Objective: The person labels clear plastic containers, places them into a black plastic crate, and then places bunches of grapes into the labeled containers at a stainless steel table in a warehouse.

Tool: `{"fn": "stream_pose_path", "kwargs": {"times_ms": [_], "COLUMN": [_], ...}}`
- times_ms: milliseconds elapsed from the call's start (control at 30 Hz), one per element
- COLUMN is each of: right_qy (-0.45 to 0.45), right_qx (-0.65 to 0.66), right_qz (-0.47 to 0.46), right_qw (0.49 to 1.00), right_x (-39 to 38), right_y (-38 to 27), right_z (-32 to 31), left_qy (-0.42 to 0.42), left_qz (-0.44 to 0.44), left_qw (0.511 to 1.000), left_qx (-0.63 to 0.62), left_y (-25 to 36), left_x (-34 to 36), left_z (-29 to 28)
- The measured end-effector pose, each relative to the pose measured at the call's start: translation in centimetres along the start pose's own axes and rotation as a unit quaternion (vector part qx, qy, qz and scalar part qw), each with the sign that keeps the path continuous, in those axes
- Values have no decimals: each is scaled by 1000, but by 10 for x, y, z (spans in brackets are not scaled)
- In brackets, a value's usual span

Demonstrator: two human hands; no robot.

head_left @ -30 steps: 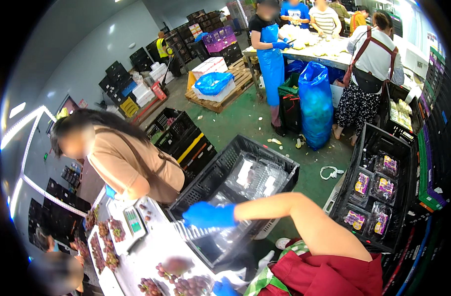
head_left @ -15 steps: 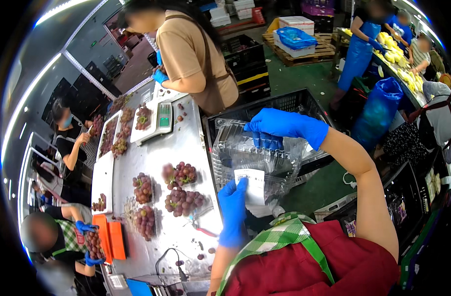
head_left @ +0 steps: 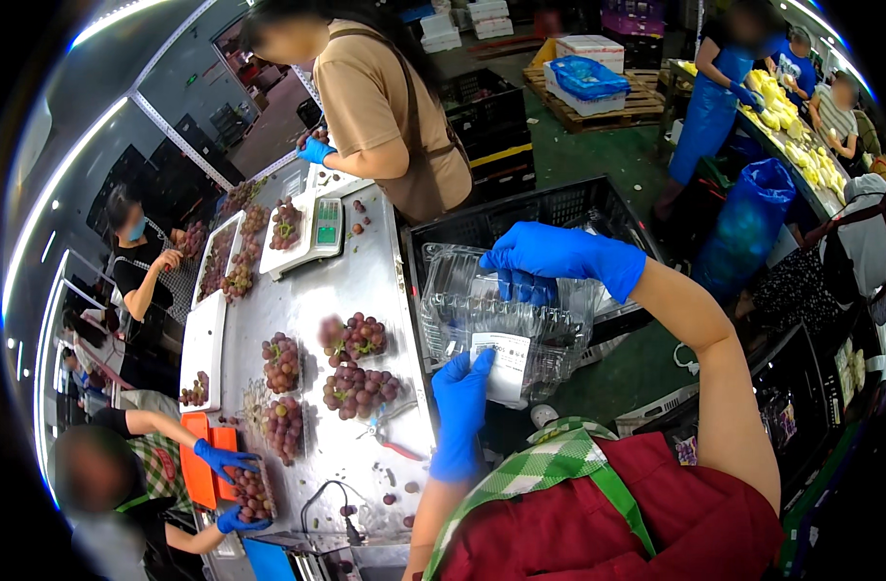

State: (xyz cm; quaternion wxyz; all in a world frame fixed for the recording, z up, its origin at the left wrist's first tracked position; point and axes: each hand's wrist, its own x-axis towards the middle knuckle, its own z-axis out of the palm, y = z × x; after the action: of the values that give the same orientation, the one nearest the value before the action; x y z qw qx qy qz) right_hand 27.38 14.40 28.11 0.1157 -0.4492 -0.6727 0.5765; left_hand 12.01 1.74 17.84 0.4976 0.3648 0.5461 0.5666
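Note:
Both my blue-gloved hands are on clear plastic clamshell boxes point(head_left: 453, 299), held over the front of a black crate. My right hand point(head_left: 564, 259) grips the upper side, its fingers bent down over the ridged wall. At the lower left corner, my left hand point(head_left: 459, 402) holds the plastic with its thumb on a white printed label point(head_left: 508, 366). The clear layers overlap, so I cannot tell how many boxes there are. Left of my hands, several bunches of red grapes point(head_left: 361, 389) lie on the metal table point(head_left: 351, 266).
Behind the boxes stands the black crate point(head_left: 612, 198). Red-handled snips point(head_left: 395, 447), a black cable and loose grapes lie on the table. A white scale point(head_left: 303, 237) holds grapes farther back. One co-worker point(head_left: 375, 107) stands at the far side; another holds boxed grapes point(head_left: 254, 492) at the left.
The label has shifted slightly right and tilted, with my left hand moving a little the same way. At the left, the co-worker's boxed grapes have moved toward the table's near end.

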Motion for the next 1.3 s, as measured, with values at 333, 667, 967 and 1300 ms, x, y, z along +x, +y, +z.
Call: {"fn": "stream_pose_path", "kwargs": {"times_ms": [333,667,967,1300], "right_qy": [221,192,53,32], "right_qx": [-91,-401,-332,-308], "right_qz": [-204,0,109,46], "right_qw": [950,896,935,950], "right_x": [-32,42,100,69], "right_y": [27,354,467,430], "right_z": [-9,-85,-78,-77], "left_qy": [-80,56,12,20], "left_qz": [72,149,155,127], "left_qw": [981,982,986,991], "left_qx": [162,103,62,40], "left_y": [-33,-41,-38,-34], "left_x": [1,-42,-46,-37], "left_z": [-10,-45,-43,-39]}}
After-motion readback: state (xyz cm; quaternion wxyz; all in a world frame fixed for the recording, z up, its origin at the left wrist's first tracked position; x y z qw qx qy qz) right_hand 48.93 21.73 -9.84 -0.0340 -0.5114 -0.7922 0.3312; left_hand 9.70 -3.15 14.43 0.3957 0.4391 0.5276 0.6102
